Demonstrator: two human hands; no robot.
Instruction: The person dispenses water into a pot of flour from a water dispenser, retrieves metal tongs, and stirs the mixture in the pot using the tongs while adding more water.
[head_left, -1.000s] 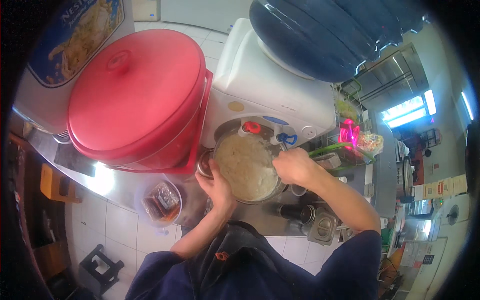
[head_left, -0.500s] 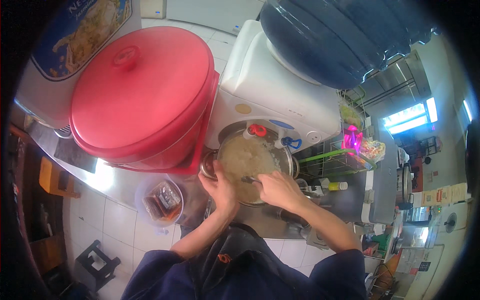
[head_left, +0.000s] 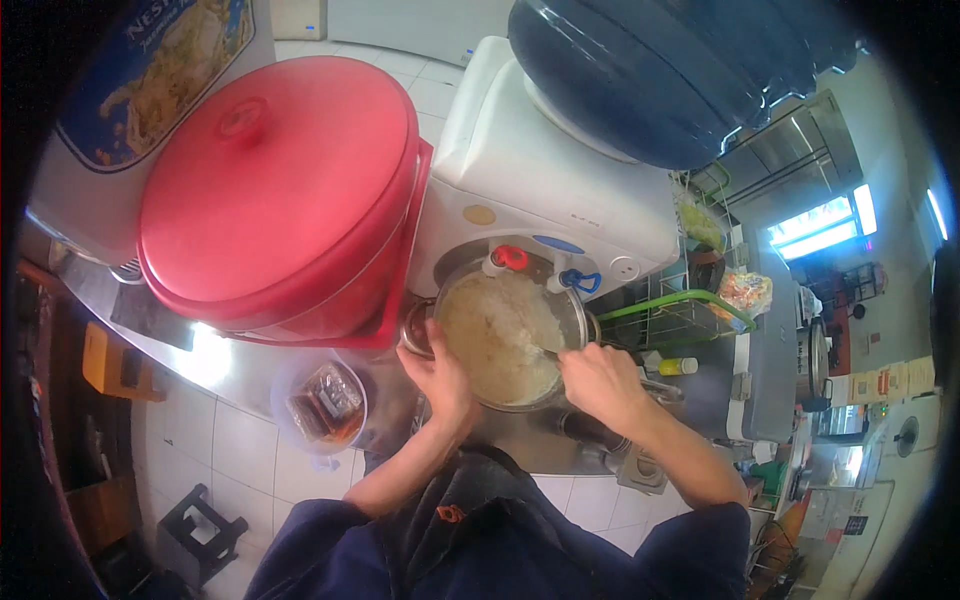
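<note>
A metal pot (head_left: 582, 310) with side handles stands under the taps of the white water dispenser (head_left: 560, 215). Pale, cloudy, lumpy food (head_left: 490, 340) fills much of it. My left hand (head_left: 440, 378) grips the pot's left side by the handle, thumb up along the rim. Over the near right rim, my right hand (head_left: 603, 385) is closed round the handle of a utensil (head_left: 549, 351) whose tip is in the food. Whether it is a spoon or a spatula I cannot tell.
Left of the dispenser stands a big red lidded tub (head_left: 280, 190). A translucent bowl (head_left: 285, 400) with wrapped brown items sits at the counter's front edge. To the right are a green wire rack (head_left: 680, 300) and a small yellow-capped bottle (head_left: 678, 366). A dark stool (head_left: 200, 535) is on the floor.
My right hand has moved right with the utensil, from over the pot's middle to its right rim. The left hand keeps its place. The view has shifted slightly.
</note>
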